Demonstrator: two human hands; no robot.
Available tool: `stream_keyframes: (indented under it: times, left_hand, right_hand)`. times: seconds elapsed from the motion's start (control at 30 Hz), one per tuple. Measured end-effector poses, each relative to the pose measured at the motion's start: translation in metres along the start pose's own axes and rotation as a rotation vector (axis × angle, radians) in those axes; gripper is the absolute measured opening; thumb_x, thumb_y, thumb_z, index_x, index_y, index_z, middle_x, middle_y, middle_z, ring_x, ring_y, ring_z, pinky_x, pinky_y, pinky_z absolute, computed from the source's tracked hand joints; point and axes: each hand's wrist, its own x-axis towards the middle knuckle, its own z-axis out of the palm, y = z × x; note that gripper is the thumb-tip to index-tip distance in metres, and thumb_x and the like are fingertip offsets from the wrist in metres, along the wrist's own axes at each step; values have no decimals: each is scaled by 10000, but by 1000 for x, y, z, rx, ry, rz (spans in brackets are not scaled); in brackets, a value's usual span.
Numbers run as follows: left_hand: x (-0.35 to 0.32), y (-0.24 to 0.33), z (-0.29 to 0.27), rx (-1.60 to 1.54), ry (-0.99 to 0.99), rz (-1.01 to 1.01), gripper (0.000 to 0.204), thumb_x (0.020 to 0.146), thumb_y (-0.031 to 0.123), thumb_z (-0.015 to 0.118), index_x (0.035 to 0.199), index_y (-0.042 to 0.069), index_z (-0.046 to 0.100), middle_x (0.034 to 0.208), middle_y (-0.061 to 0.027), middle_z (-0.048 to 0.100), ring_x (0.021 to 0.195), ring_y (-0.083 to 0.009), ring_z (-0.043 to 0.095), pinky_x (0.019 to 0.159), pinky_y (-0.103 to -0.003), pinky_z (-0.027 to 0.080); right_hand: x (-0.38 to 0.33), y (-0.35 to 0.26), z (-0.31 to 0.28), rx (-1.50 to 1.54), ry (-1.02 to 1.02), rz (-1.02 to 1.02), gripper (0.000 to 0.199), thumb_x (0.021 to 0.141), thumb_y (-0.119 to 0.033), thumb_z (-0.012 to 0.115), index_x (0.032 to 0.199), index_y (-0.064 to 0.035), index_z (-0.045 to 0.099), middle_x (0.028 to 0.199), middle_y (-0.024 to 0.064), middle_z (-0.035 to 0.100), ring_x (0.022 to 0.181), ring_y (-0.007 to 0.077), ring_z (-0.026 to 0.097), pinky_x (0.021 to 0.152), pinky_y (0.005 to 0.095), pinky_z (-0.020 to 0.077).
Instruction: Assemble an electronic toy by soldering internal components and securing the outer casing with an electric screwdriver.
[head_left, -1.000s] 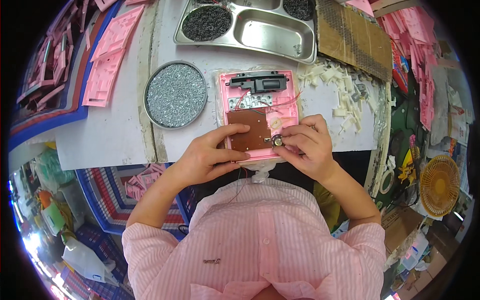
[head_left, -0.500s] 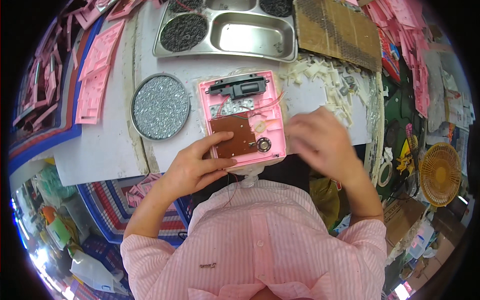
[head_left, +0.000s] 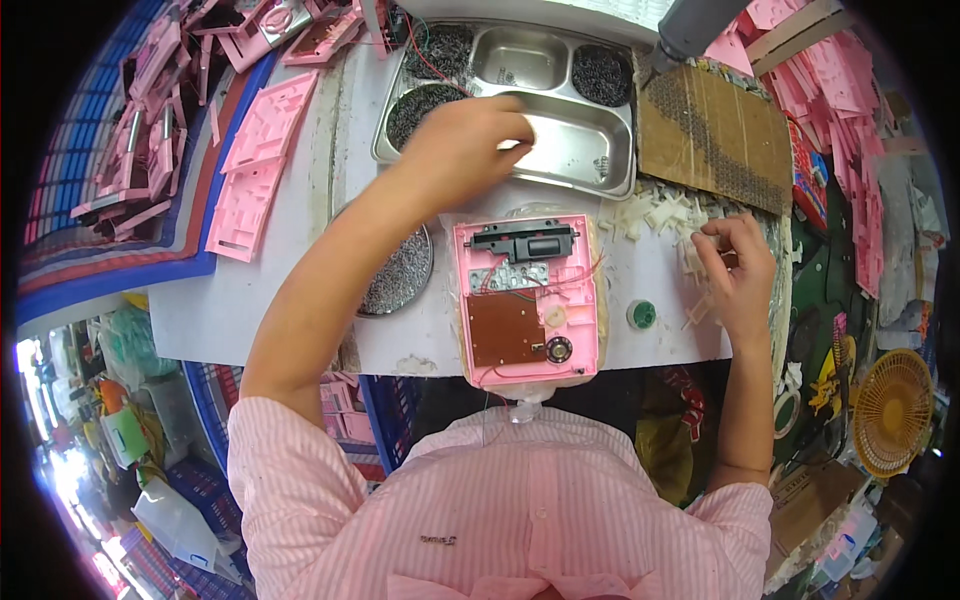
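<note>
Looking down over the worktop (head_left: 280, 300), I see my left hand (head_left: 465, 135) stretched out over the steel compartment tray (head_left: 560, 150) at the far edge, fingers bunched together as if pinching something small from the large middle compartment; whether anything sits between the fingertips I cannot tell. My right hand (head_left: 738, 270) hovers over the scatter of small white plastic pieces (head_left: 660, 215) near the right edge, thumb and forefinger closed on what looks like a small dark bit, too tiny to name.

The pink plastic housing (head_left: 527, 300) lies flat and open-side up at the near edge, right in front of my chest, untouched by either hand. I judge it sits there so both hands can fetch parts and come back to it easily. Inside it shows a black bar part (head_left: 527, 240) across the far end, thin red wires beneath that, a brown circuit board (head_left: 506, 330) in the near half, and a small round dark part (head_left: 558, 349) at the board's near right corner. A green round cap (head_left: 641, 314) rests just beside the housing. A round dish of grey screws (head_left: 400, 275) lies partly under my left forearm.
</note>
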Motion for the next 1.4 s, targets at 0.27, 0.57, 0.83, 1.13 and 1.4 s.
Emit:
stream_keyframes:
  times: [0.27, 0.57, 0.83, 1.13, 1.4]
  left_hand:
    - [76, 14, 63, 169, -396, 230, 125, 853, 132, 667, 937, 41, 683, 1121, -102, 662, 974, -304, 664, 828, -451, 549]
    - [44, 10, 38, -197, 27, 174, 245, 936, 99, 628, 1171, 33, 645, 903, -167, 707, 827, -335, 698, 742, -409, 545]
    - [9, 23, 1, -462, 13, 5, 287, 987, 82, 614, 1244, 36, 496, 858, -92, 713, 674, -151, 653, 622, -298, 510]
    - [-10, -1, -9, -1675, -287, -602, 349, 1022, 125, 587, 1339, 23, 483, 867, -116, 694, 633, -84, 614, 513, -184, 477]
    - [-12, 18, 0, -1523, -173, -681, 246, 999, 119, 628, 1223, 23, 591, 891, -74, 691, 698, -80, 638, 601, -221, 523]
  right_hand:
    - [-12, 8, -7, 476, -30, 221, 158, 854, 27, 739, 988, 5, 659, 989, 43, 612, 749, 69, 581, 594, 201, 526]
    - [42, -32, 24, 420, -188, 193, 225, 957, -203, 692, 874, 5, 677, 691, 1, 585, 666, 53, 545, 532, 240, 403]
    - [100, -51, 81, 581, -549, 13, 380, 1018, -330, 595, 862, 3, 692, 640, -12, 544, 600, 73, 463, 542, 276, 368]
    - [96, -70, 78, 92, -316, -466, 189, 913, -165, 686, 1091, -108, 714, 692, 84, 630, 561, 187, 582, 528, 320, 426]
    - [84, -68, 89, 166, -160, -379, 300, 854, -135, 734, 1153, -107, 719, 593, 69, 564, 525, 150, 555, 516, 315, 412]
